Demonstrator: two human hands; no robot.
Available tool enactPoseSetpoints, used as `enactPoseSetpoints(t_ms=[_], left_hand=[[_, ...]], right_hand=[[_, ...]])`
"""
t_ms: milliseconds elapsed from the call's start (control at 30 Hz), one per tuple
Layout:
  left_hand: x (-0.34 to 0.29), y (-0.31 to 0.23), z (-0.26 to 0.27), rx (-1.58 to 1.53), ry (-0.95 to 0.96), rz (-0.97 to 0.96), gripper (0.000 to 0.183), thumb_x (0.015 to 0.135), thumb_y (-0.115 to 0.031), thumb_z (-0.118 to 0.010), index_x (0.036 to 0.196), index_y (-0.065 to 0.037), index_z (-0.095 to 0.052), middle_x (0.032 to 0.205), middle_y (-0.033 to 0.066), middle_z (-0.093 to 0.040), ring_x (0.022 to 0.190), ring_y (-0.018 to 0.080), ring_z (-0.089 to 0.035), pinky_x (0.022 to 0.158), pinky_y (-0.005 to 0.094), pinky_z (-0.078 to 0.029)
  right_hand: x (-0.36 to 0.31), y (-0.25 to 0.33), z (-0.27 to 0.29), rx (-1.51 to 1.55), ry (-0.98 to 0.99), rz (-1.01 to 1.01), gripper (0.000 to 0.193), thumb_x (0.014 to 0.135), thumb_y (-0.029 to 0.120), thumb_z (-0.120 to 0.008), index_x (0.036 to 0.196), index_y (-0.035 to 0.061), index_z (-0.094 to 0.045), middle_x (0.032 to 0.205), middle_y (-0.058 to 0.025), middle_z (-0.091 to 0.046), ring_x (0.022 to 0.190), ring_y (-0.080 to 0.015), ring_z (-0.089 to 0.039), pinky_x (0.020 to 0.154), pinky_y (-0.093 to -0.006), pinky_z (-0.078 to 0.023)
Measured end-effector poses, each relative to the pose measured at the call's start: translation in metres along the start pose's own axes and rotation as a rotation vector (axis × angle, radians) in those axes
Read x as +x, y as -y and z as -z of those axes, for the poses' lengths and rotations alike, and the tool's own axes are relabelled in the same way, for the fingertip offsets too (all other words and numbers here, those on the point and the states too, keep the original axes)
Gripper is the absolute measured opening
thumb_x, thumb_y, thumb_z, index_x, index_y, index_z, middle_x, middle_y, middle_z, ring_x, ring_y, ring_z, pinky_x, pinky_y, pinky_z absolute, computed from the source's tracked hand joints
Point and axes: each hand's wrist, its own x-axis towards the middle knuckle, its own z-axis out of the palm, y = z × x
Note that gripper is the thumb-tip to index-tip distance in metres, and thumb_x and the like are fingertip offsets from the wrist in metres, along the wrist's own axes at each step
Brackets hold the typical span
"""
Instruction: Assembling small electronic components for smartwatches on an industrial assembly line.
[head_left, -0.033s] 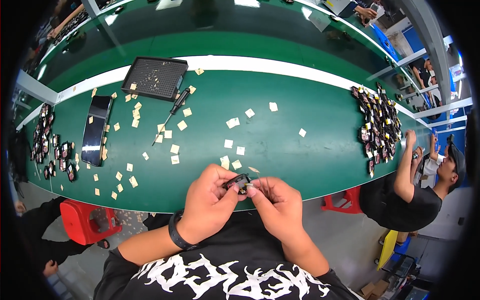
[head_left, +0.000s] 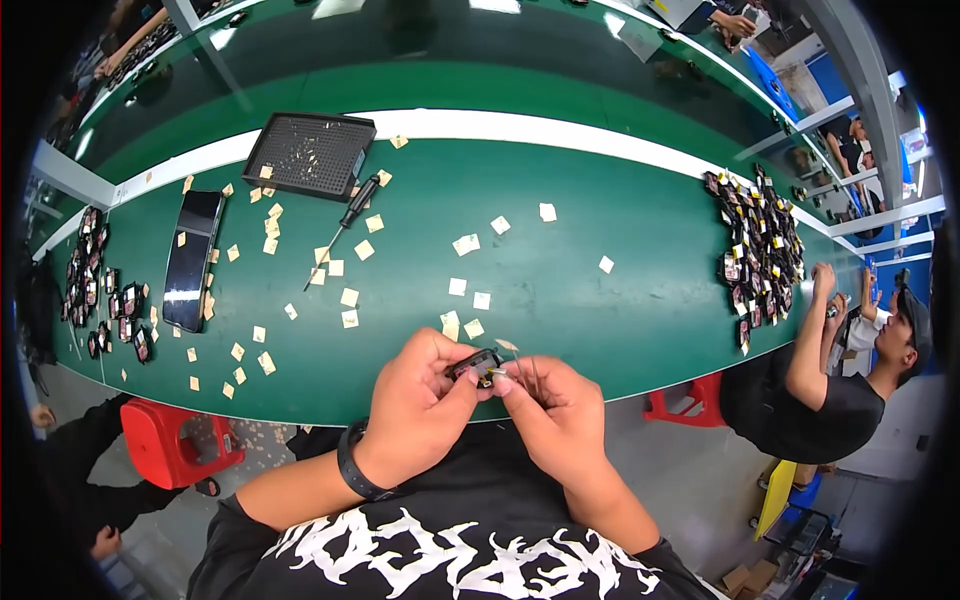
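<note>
My left hand [head_left: 420, 390] is closed around a small black electronic module [head_left: 474, 366], held just above the near edge of the green table. Against the module's right side, my right hand [head_left: 553, 405] has thumb and fingers pinched together. A slim metal tool that looks like tweezers [head_left: 532, 374] shows between its fingers; most of it is hidden by them. A small beige sticker [head_left: 507, 344] stands out beyond the right fingertips; what bears it cannot be made out. Loose sticker squares [head_left: 474, 327] lie on the table just past my hands.
Piles of black modules lie at the right [head_left: 760, 250] and the left [head_left: 85, 265]. A dark phone [head_left: 194, 260], a screwdriver [head_left: 350, 215] and a black perforated tray [head_left: 300, 150] rest among scattered stickers. A co-worker [head_left: 830, 370] sits at right; a red stool [head_left: 160, 445] stands lower left.
</note>
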Motion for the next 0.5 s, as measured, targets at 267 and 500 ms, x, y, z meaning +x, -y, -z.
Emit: enactPoseSetpoints(t_ms=[267,500], left_hand=[[0.001,0.011,0.008,0.005,0.131,-0.084,0.022,0.099,0.012,-0.047,0.117,-0.001,-0.044,0.128,0.0213,-0.058,0.118,0.0236,-0.062,0.1,0.0404,-0.055],[0.0,0.005,0.012,-0.055,0.188,-0.026,0.024,0.1,0.011,-0.046,0.12,-0.002,-0.043,0.131,0.0219,-0.057,0.119,0.0239,-0.061,0.101,0.0412,-0.055]], right_hand=[[0.001,0.0,-0.006,-0.071,-0.037,0.196,0.013,0.09,0.002,-0.075,0.103,-0.0006,-0.076,0.091,-0.0061,-0.069,0.072,-0.0089,-0.061,0.061,-0.024,-0.049],[0.003,0.003,-0.005,-0.038,0.022,0.155,0.013,0.089,0.002,-0.076,0.101,-0.0017,-0.076,0.089,-0.0054,-0.063,0.071,-0.0089,-0.058,0.062,-0.024,-0.048]])
